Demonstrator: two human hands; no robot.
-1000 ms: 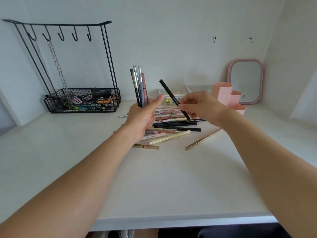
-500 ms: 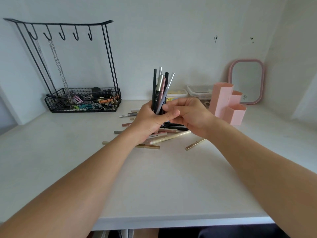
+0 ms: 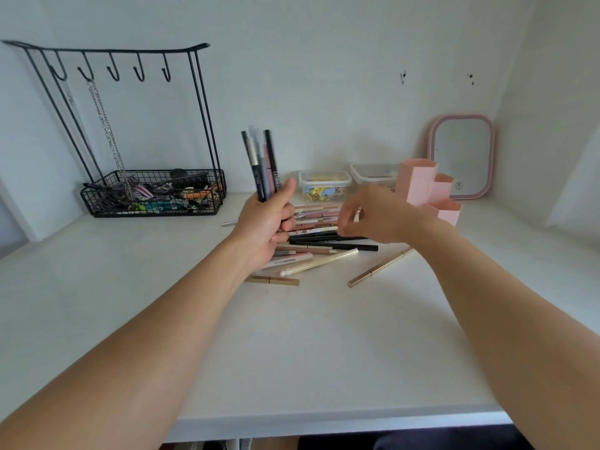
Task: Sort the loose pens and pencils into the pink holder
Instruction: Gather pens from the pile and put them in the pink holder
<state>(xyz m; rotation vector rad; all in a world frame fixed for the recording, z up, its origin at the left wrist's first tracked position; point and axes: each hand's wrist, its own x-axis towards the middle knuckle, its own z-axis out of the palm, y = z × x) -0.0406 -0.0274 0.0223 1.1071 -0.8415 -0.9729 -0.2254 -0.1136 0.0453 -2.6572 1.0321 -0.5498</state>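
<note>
**Pens in hand over a white desk**

Head view: the left hand [image 3: 266,222] grips a bundle of pens [image 3: 261,164] upright. The right hand [image 3: 373,216], fingers loosely curled and empty, hovers over loose pens [image 3: 324,245] mid-desk [image 3: 292,352]. The pink holder [image 3: 428,190] stands near the back-right corner, by white walls.

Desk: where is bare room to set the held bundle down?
Free: the near desk between the forearms, and the front left below the wire basket. Crowded: the loose pens between left hand and pink holder.
</note>
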